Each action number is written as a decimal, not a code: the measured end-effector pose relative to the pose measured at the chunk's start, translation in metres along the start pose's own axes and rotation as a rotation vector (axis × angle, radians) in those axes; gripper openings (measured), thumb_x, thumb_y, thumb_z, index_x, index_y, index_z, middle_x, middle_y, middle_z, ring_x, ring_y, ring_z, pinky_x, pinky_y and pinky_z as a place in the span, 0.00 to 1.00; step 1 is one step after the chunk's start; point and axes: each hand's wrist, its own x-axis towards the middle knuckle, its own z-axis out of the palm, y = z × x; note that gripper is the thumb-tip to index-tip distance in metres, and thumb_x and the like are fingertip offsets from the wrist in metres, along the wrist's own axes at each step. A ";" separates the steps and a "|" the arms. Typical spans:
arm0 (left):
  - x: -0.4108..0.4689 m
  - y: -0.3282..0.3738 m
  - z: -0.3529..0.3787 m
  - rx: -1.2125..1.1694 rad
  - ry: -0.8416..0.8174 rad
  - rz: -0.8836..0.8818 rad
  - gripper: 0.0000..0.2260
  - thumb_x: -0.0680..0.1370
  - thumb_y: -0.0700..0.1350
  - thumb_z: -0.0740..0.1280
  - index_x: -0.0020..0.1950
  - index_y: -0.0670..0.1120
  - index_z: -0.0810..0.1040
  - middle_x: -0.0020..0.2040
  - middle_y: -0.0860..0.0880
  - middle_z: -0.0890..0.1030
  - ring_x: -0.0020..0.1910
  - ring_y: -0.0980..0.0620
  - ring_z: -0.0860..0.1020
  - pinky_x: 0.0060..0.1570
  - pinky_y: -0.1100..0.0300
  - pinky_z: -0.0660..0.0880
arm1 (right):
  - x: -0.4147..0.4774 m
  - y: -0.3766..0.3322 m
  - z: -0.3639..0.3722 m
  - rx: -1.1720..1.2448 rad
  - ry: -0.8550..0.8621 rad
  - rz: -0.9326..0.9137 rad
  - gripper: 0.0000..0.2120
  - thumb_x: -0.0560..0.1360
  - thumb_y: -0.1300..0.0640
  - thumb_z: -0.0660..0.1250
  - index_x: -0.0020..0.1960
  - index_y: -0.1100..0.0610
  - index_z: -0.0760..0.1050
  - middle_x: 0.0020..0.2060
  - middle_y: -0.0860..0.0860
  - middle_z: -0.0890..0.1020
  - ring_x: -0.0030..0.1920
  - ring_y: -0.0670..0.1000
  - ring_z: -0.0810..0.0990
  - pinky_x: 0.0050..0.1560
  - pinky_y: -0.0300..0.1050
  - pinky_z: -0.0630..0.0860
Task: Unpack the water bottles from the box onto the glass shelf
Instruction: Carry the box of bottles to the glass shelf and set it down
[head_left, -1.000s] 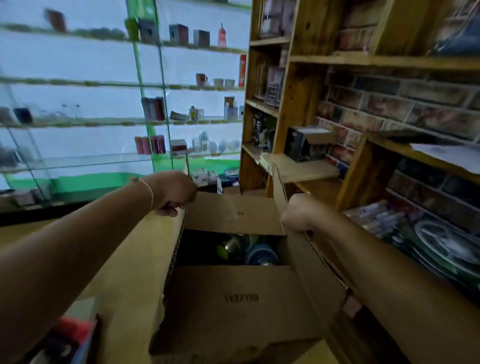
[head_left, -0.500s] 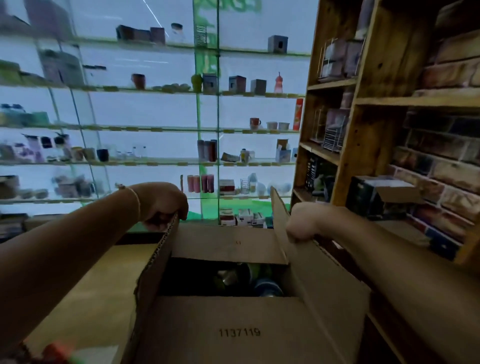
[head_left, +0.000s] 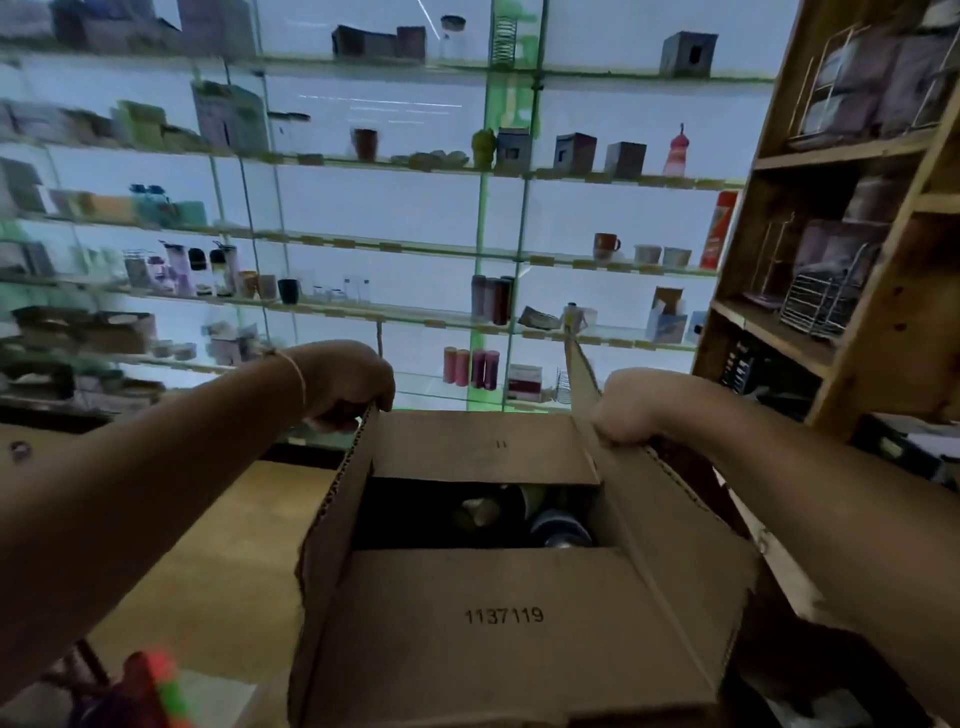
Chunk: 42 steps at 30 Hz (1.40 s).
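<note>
A brown cardboard box (head_left: 504, 618) marked 1137119 is held up in front of me, its flaps open. Inside the dark gap I see the tops of water bottles (head_left: 558, 530), one with a dark blue cap and one pale. My left hand (head_left: 345, 382) grips the top edge of the left flap. My right hand (head_left: 631, 408) grips the top edge of the right flap. The glass shelf (head_left: 415, 317) unit stands straight ahead, lit from behind, with several rows carrying cups, bottles and small boxes.
A wooden shelf unit (head_left: 831, 332) with wire racks and boxes stands close on the right. A yellowish floor (head_left: 218, 571) shows lower left. A red and green object (head_left: 156, 686) is blurred at the bottom left corner.
The box has come up and closer to the glass shelves with both hands still gripping its flaps. My view has tilted upward, showing more shelf rows.
</note>
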 end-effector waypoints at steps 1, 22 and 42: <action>0.012 0.003 0.000 -0.009 -0.001 0.003 0.10 0.75 0.35 0.65 0.35 0.40 0.69 0.26 0.45 0.66 0.25 0.51 0.65 0.31 0.62 0.66 | 0.016 0.001 -0.001 0.000 -0.002 0.008 0.07 0.77 0.62 0.59 0.47 0.62 0.75 0.44 0.58 0.75 0.41 0.54 0.74 0.35 0.44 0.69; 0.351 0.031 -0.040 0.091 -0.066 0.094 0.08 0.76 0.36 0.64 0.36 0.38 0.72 0.23 0.45 0.69 0.20 0.49 0.68 0.27 0.62 0.68 | 0.337 -0.049 -0.027 0.011 -0.126 0.083 0.09 0.78 0.62 0.58 0.48 0.63 0.75 0.45 0.57 0.74 0.45 0.53 0.77 0.41 0.43 0.71; 0.599 0.056 -0.085 -0.056 0.106 -0.270 0.12 0.78 0.35 0.64 0.34 0.37 0.69 0.15 0.47 0.67 0.11 0.49 0.65 0.15 0.65 0.66 | 0.701 -0.086 -0.073 0.285 -0.081 -0.182 0.01 0.72 0.61 0.63 0.41 0.57 0.72 0.39 0.55 0.78 0.33 0.52 0.75 0.29 0.40 0.69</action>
